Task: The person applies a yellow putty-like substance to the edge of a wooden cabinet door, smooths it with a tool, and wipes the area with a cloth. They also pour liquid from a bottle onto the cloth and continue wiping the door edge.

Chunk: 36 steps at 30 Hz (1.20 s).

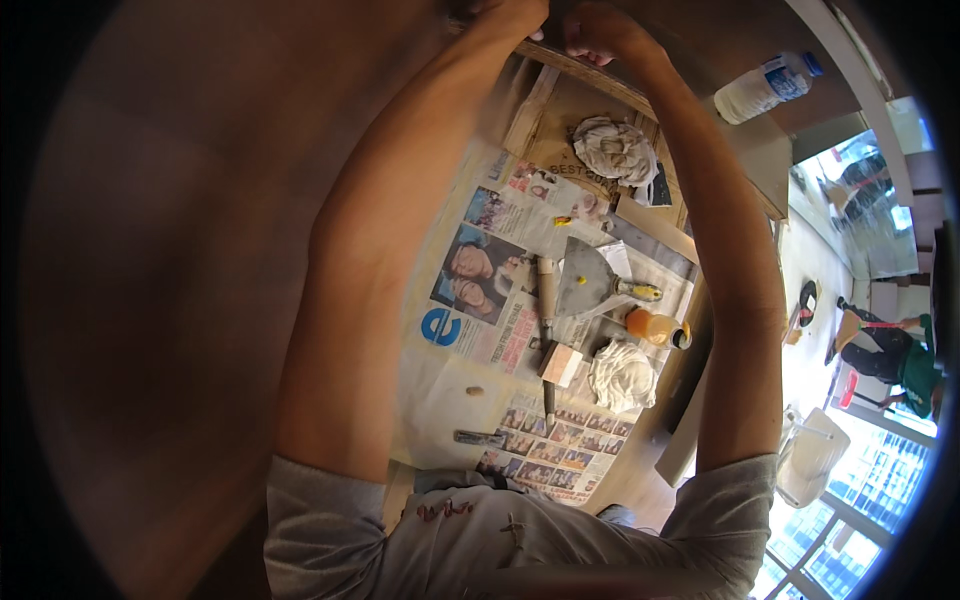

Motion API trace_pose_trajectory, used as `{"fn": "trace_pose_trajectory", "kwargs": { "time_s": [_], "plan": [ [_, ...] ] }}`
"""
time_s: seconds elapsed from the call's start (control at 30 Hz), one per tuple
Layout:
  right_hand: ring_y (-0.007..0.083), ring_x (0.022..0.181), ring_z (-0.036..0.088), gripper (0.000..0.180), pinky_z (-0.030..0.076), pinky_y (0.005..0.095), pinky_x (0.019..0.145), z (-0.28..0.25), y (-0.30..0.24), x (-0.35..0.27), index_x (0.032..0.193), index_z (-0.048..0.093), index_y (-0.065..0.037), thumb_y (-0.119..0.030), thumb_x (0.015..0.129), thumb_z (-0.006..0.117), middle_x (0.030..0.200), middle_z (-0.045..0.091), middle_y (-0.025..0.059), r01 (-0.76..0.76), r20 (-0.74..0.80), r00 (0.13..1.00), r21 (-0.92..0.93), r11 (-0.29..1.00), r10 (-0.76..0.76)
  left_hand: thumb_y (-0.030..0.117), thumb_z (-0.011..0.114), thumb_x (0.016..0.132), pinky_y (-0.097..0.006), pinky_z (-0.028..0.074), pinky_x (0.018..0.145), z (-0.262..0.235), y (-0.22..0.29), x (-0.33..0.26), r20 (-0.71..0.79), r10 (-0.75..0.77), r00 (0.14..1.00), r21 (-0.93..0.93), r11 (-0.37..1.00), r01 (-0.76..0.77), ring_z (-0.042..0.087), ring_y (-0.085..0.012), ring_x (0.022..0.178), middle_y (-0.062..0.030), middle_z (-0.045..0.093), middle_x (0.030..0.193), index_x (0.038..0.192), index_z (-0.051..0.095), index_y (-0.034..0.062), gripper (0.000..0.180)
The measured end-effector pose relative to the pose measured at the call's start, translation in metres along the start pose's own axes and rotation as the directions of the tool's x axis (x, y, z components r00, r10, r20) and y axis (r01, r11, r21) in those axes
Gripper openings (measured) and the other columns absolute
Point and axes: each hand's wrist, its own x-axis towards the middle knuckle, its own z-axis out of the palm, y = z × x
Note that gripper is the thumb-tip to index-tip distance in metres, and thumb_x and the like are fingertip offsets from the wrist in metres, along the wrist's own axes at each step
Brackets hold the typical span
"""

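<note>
Left hand (508, 15) and curled right hand (602, 33) are seen at top; their grip cannot be told. Right of centre a scraper (592, 286) is laid; just below the hands, a wooden rail (590, 73).

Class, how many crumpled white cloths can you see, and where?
2: one cloth beyond the broad scraper, another cloth just below the orange bottle. The arms may hide more.
</note>
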Motion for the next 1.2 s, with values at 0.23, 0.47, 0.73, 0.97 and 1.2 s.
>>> {"fn": "trace_pose_trajectory", "kwargs": {
  "time_s": [0.23, 0.47, 0.73, 0.97, 1.2],
  "plan": [
    [0.0209, 0.072, 0.076, 0.017, 0.060, 0.0355, 0.070, -0.006, -0.005, -0.001, 0.092, 0.079, -0.010, -0.021, 0.079, 0.080, 0.076, 0.076, 0.0103, -0.153, 0.060, 0.987, 0.090, 0.984, 0.148, 0.017, 0.087, 0.079, -0.041, 0.058, 0.094, 0.000, 0.000, 0.001, 0.023, -0.033, 0.999, -0.041, 0.999, 0.034, 0.070, -0.0280, 0.115, -0.0137, 0.073, 0.121, 0.113, 0.077, 0.0020, 0.038],
    [0.0180, 0.063, 0.070, 0.009, 0.060, 0.0355, 0.060, 0.001, 0.002, -0.002, 0.087, 0.074, -0.007, -0.014, 0.080, 0.074, 0.069, 0.070, 0.0100, -0.080, 0.010, 0.997, 0.218, 0.973, 0.080, 0.020, 0.085, 0.082, -0.040, 0.059, 0.092, 0.003, 0.006, 0.009, 0.123, -0.089, 0.988, -0.013, 0.996, 0.091, 0.071, -0.0263, 0.112, -0.0122, 0.074, 0.120, 0.117, 0.075, 0.0024, 0.041],
    [0.0156, 0.061, 0.070, 0.006, 0.060, 0.0309, 0.059, -0.010, -0.015, -0.010, 0.083, 0.073, -0.005, -0.006, 0.077, 0.073, 0.066, 0.070, 0.0088, -0.108, 0.021, 0.994, 0.312, 0.944, 0.107, 0.021, 0.070, 0.092, -0.060, 0.052, 0.100, 0.008, 0.013, -0.012, -0.037, -0.150, 0.988, -0.034, 0.988, 0.149, 0.065, -0.0349, 0.121, -0.0115, 0.069, 0.130, 0.126, 0.072, 0.0109, 0.035],
    [0.0156, 0.065, 0.070, 0.003, 0.061, 0.0319, 0.059, -0.010, -0.012, -0.013, 0.082, 0.071, -0.002, -0.003, 0.079, 0.073, 0.071, 0.070, 0.0090, -0.149, 0.022, 0.988, 0.378, 0.914, 0.152, 0.017, 0.068, 0.094, -0.056, 0.054, 0.101, 0.005, 0.010, -0.022, -0.058, -0.166, 0.984, -0.074, 0.984, 0.161, 0.067, -0.0299, 0.120, -0.0093, 0.071, 0.127, 0.120, 0.075, 0.0127, 0.028],
    [0.0154, 0.061, 0.068, 0.002, 0.060, 0.0308, 0.056, -0.009, -0.010, -0.011, 0.081, 0.072, -0.003, -0.004, 0.080, 0.072, 0.070, 0.069, 0.0083, -0.149, 0.037, 0.989, 0.368, 0.918, 0.145, 0.036, 0.077, 0.087, -0.055, 0.052, 0.105, 0.008, 0.000, -0.025, -0.076, -0.093, 0.993, -0.056, 0.994, 0.089, 0.063, -0.0283, 0.125, -0.0091, 0.071, 0.128, 0.123, 0.073, 0.0098, 0.045]
  ]
}}
